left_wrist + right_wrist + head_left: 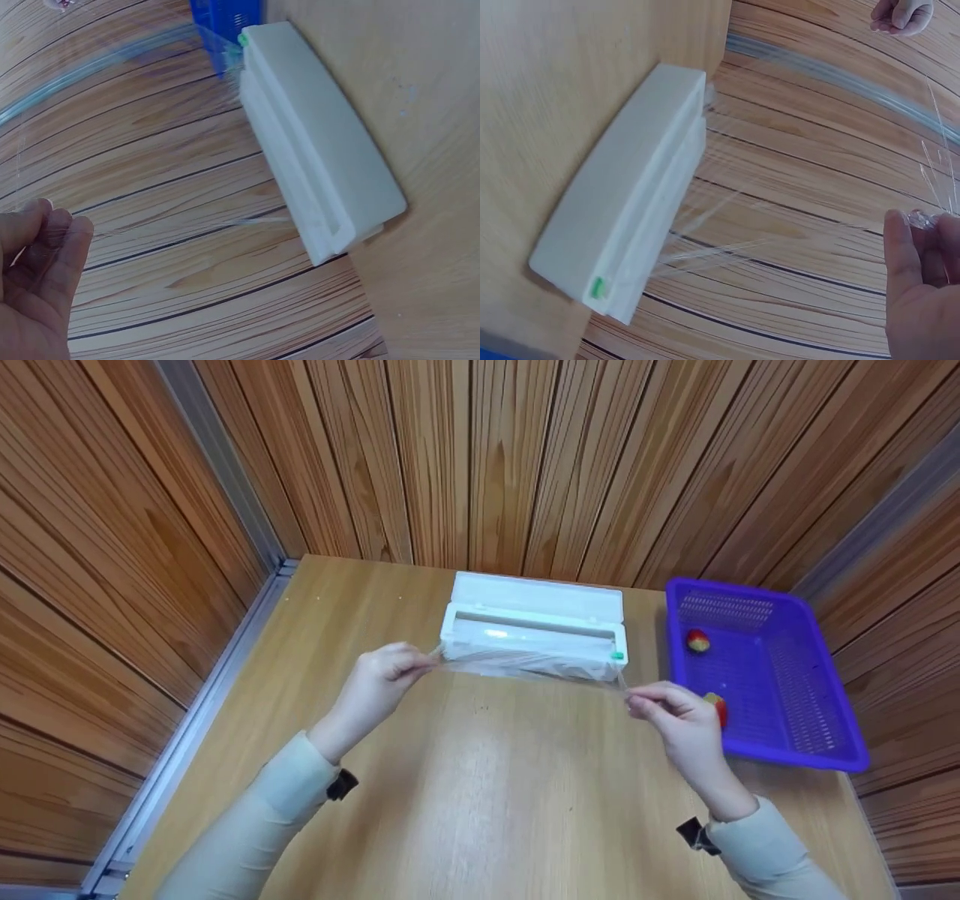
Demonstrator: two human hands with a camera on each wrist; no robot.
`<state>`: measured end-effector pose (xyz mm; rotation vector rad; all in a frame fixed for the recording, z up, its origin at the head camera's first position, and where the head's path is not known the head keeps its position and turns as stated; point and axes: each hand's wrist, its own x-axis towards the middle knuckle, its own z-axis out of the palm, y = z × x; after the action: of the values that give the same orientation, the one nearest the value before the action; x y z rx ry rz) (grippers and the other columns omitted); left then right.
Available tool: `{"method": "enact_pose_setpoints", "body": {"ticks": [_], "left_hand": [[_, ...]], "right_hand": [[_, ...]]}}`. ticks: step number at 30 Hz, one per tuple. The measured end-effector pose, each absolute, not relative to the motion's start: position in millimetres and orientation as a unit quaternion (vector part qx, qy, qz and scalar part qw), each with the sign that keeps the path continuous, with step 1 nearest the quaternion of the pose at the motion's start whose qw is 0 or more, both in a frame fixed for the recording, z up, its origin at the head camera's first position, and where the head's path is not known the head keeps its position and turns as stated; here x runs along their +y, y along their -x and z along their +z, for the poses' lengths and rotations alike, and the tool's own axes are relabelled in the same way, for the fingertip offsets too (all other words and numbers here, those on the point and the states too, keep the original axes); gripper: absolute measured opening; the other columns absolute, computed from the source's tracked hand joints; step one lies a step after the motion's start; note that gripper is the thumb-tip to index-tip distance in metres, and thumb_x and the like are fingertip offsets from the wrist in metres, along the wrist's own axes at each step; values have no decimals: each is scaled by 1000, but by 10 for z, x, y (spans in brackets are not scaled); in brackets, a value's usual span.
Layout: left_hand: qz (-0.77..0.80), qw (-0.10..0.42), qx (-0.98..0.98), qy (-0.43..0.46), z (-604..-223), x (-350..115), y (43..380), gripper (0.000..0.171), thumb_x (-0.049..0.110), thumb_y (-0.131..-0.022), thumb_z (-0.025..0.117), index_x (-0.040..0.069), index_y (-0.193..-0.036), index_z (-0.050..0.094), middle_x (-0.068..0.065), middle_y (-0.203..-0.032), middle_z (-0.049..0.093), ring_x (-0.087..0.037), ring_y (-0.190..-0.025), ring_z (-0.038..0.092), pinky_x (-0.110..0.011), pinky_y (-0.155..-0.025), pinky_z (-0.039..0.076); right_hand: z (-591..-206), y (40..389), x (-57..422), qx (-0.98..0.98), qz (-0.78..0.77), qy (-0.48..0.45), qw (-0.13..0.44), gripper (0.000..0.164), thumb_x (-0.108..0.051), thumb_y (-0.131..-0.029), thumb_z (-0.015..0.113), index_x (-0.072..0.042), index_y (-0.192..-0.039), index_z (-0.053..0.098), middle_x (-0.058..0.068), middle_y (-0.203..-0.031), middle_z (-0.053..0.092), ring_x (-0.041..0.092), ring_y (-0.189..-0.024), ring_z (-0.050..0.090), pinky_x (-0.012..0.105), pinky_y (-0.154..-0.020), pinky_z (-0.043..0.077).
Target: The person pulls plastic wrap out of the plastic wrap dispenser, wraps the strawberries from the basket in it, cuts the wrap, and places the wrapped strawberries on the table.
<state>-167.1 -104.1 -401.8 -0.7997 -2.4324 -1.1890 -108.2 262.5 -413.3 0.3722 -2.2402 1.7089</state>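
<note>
A sheet of clear plastic wrap [529,669] stretches out of a white dispenser box [447,639], whose lid [536,596] stands raised at the back. The roll of wrap [525,639] shows inside, and a small green piece [618,655] sits at the box's right end. My left hand [386,671] pinches the sheet's left corner, just left of the box. On the other side my right hand [679,724] pinches the right corner, where the wrap bunches between thumb and fingers [901,251]. The wrist views show the film spanning from the box to both hands.
A purple basket [841,690] stands at the right of the wooden table [495,795]. Inside it lie two red and yellow fruits, one at the back [697,640] and one [718,709] partly behind my right hand. Wood-panelled walls [517,465] enclose the table's back and sides.
</note>
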Motion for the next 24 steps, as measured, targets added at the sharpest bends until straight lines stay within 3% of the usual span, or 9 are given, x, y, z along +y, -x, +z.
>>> {"method": "enact_pose_setpoints", "body": {"ticks": [9, 15, 20, 24], "left_hand": [[-387, 131, -872, 271, -4281, -1151, 1441, 12, 9, -79, 62, 14, -87, 70, 4, -82, 66, -3, -74, 60, -17, -65, 51], [-380, 117, -877, 269, -4492, -1176, 1307, 12, 7, -78, 63, 12, -86, 70, 2, -81, 67, -5, -73, 61, -16, -64, 51], [-369, 102, -877, 288, -4718, -1175, 1215, 10, 7, -78, 63, 10, -84, 70, 1, -80, 66, -7, -73, 62, -16, -65, 51], [-370, 63, -878, 295, -4904, -1163, 1154, 10, 6, -79, 62, 11, -82, 69, 3, -80, 66, -7, -75, 62, -17, -67, 51]], "right_hand": [[-4484, 910, 2543, -776, 630, -5, 13, 19, -8, -80, 60, 7, -91, 62, -1, -79, 67, 16, -73, 64, 25, -69, 53], [-4743, 843, 2545, -771, 633, 1, -71, 27, -13, -81, 60, 9, -95, 58, -5, -80, 67, 11, -75, 63, 25, -71, 53], [-4920, 773, 2576, -798, 593, -24, -102, 26, -11, -80, 60, 11, -93, 58, -8, -77, 65, 3, -73, 60, 20, -70, 51], [-5061, 720, 2607, -857, 502, -61, -98, 14, -14, -81, 60, -2, -87, 63, -2, -80, 65, -1, -71, 56, 17, -65, 48]]}}
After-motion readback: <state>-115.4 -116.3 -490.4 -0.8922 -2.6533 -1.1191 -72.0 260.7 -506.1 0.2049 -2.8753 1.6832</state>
